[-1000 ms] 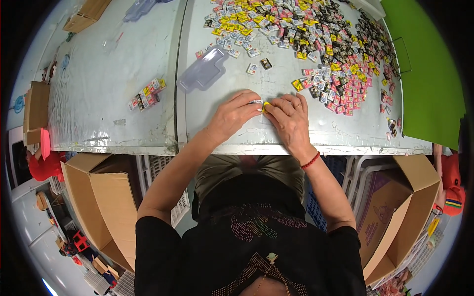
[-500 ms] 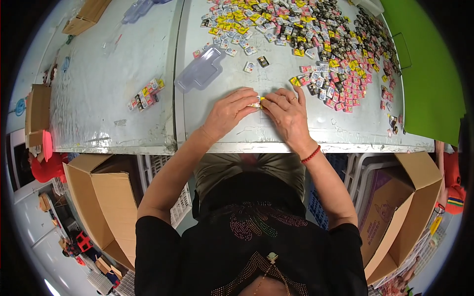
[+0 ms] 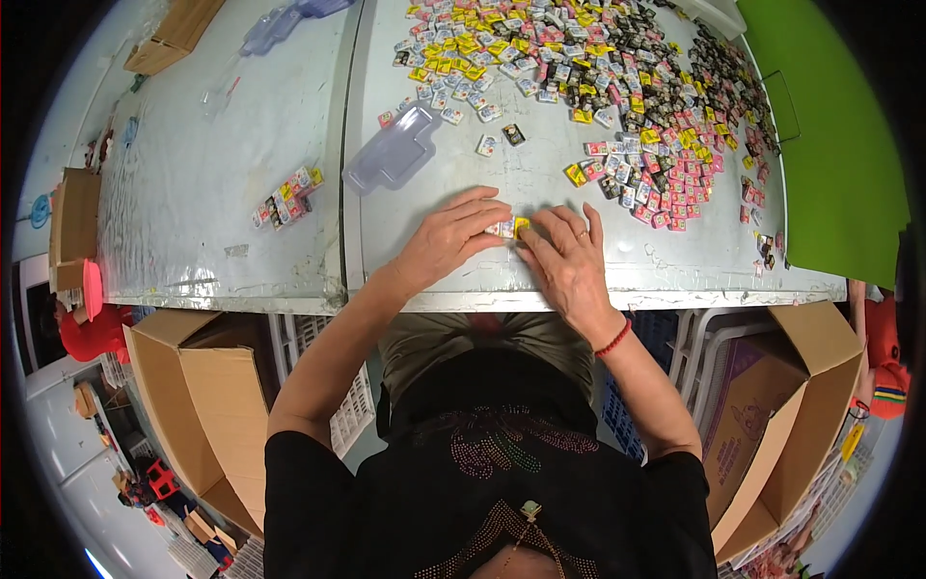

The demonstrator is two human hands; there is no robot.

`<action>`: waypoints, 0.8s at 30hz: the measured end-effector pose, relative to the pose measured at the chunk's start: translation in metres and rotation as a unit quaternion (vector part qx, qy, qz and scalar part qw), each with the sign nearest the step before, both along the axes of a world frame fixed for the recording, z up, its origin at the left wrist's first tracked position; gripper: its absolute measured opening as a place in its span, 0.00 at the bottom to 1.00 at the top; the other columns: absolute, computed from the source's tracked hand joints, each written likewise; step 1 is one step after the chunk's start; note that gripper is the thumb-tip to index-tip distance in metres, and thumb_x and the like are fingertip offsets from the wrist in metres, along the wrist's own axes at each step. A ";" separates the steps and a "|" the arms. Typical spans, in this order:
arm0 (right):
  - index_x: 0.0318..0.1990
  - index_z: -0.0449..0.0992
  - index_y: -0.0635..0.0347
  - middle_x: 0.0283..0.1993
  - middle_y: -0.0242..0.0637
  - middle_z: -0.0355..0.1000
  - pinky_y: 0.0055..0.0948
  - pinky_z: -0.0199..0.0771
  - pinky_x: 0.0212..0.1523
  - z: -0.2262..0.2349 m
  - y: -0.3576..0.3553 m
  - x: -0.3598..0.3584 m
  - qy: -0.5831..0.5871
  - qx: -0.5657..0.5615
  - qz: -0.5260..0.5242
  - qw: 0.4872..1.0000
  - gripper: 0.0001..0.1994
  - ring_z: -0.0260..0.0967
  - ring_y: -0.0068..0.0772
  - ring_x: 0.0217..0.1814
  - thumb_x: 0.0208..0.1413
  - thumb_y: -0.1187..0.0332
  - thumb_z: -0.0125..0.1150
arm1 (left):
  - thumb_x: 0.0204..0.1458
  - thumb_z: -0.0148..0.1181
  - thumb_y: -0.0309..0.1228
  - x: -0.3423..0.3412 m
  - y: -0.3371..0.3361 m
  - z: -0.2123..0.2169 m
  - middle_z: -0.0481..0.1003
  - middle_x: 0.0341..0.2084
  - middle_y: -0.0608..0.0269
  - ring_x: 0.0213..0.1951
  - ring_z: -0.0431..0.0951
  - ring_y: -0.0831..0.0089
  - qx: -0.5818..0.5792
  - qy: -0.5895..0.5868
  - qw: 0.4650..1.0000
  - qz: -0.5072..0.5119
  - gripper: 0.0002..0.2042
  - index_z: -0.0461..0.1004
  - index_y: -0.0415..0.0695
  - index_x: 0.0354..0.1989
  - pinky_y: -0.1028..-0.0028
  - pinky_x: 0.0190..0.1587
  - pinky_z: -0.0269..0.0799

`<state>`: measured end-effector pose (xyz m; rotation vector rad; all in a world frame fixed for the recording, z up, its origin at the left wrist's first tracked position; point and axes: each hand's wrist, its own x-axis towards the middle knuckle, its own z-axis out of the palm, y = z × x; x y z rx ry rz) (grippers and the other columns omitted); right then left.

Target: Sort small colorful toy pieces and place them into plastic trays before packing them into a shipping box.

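Near the front edge of the table, a short row of small printed blocks (image 3: 500, 229), white and pink with a yellow one (image 3: 522, 226) at its right end, lies between my hands. My left hand (image 3: 449, 241) is closed round the left part, its fingertips covering some of the row. Fingers of my right hand (image 3: 569, 256) press against the yellow end, with the index finger raised. Ahead of them a white block (image 3: 487, 146) and a black block (image 3: 513, 134) lie apart from the others. A clear plastic tray (image 3: 391, 154) with a stepped outline rests beyond my left hand.
A large spread of loose blocks (image 3: 627, 106) covers the far right. On the left panel lies a grouped set of blocks (image 3: 286, 200). More clear trays (image 3: 280, 29) are at the back. Open cardboard boxes (image 3: 217, 386) flank me below the table; a green panel (image 3: 839, 145) borders the right.
My hands have drawn slightly apart, and more of the block row shows between them. My right index finger has lifted. The table appears a little lower in the picture.
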<state>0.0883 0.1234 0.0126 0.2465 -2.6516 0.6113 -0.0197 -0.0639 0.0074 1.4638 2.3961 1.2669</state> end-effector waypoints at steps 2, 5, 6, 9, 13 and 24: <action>0.43 0.79 0.56 0.47 0.36 0.73 0.53 0.53 0.65 0.008 0.004 0.000 -0.006 -0.021 -0.009 1.000 0.13 0.66 0.41 0.57 0.48 0.68 0.68 | 0.47 0.67 0.25 -0.005 0.000 0.005 0.77 0.47 0.58 0.54 0.75 0.60 -0.010 0.000 1.000 -0.014 0.16 0.76 0.39 0.46 0.67 0.54 0.73; 0.41 0.78 0.57 0.47 0.38 0.73 0.46 0.61 0.60 0.020 0.026 -0.025 0.018 -0.017 -0.036 0.999 0.12 0.67 0.42 0.54 0.47 0.70 0.68 | 0.47 0.67 0.27 -0.024 0.008 0.013 0.76 0.48 0.57 0.53 0.75 0.58 0.008 0.006 0.999 0.039 0.16 0.76 0.39 0.45 0.67 0.53 0.73; 0.41 0.78 0.58 0.47 0.39 0.72 0.44 0.63 0.57 0.020 0.037 -0.036 0.022 -0.027 -0.052 0.998 0.12 0.68 0.43 0.52 0.47 0.70 0.68 | 0.46 0.68 0.27 -0.037 0.018 0.014 0.76 0.47 0.57 0.51 0.75 0.58 0.011 0.024 0.997 0.075 0.15 0.76 0.40 0.44 0.66 0.52 0.73; 0.45 0.76 0.58 0.48 0.40 0.72 0.42 0.64 0.53 0.019 0.053 -0.061 0.008 0.061 -0.093 0.994 0.15 0.67 0.46 0.51 0.50 0.68 0.66 | 0.46 0.68 0.27 -0.058 0.051 0.010 0.76 0.45 0.57 0.48 0.76 0.57 0.000 0.100 0.989 0.109 0.14 0.77 0.40 0.42 0.66 0.49 0.73; 0.48 0.75 0.59 0.51 0.40 0.71 0.46 0.62 0.57 0.006 0.058 -0.061 -0.031 0.100 -0.160 0.982 0.16 0.66 0.46 0.54 0.53 0.64 0.64 | 0.46 0.66 0.26 -0.068 0.069 -0.009 0.77 0.40 0.58 0.45 0.76 0.58 -0.045 0.174 0.974 0.136 0.12 0.77 0.40 0.40 0.66 0.48 0.73; 0.44 0.79 0.58 0.42 0.39 0.76 0.40 0.64 0.52 0.021 0.103 -0.042 -0.024 0.005 -0.171 0.985 0.12 0.70 0.44 0.48 0.51 0.67 0.65 | 0.46 0.65 0.23 -0.067 0.057 0.001 0.76 0.39 0.60 0.43 0.74 0.61 0.000 0.091 0.996 0.025 0.10 0.77 0.39 0.38 0.66 0.48 0.71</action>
